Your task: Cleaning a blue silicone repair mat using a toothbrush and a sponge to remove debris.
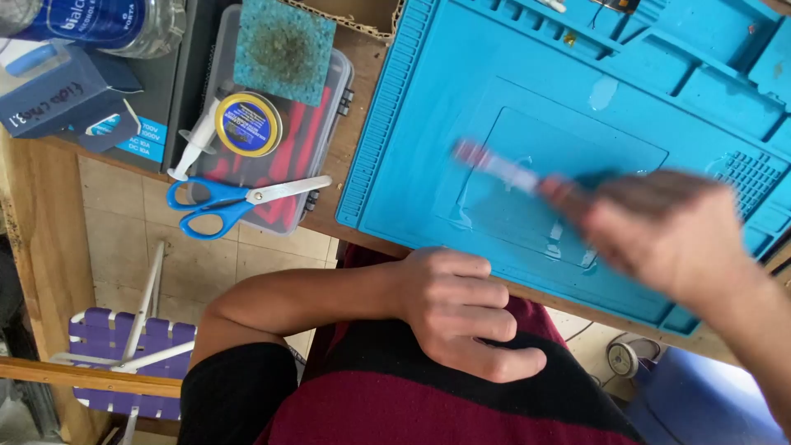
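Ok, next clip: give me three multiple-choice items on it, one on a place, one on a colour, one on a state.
1. Where do the scissors lie?
A. on the clear plastic case
B. on the blue mat
C. on the person's lap

2. What colour are the scissor handles?
A. red
B. blue
C. yellow

3. What is the left hand doing?
A. gripping the scissors
B. resting empty against the person's body
C. pressing on the sponge

Answers: 1 A, they lie across the case's near end. 2 B, both loops are blue. 3 B, it lies flat below the table edge, while the blurred right hand holds a small syringe-like tube over the mat.
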